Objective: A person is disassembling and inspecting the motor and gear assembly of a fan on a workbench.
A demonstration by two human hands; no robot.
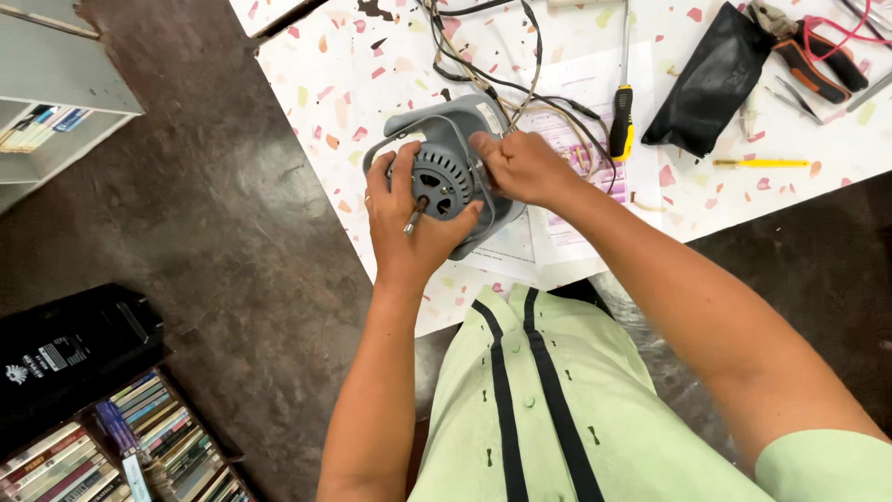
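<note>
Motor, grey, with finned housing and protruding shaft, sits at the worktop edge over a paper sheet. Left hand clasps its front from below; right hand grips its upper right side. Wires trail behind; yellow-black screwdriver lies just right.

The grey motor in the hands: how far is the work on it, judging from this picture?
Done: the grey motor sits bare in its grey housing, shaft exposed, wires trailing loose. In hand: the left hand cups the motor, and the right hand presses on the housing rim. Left: the yellow-black screwdriver and pliers lie unused on the table, and nothing looks closed up.
</note>
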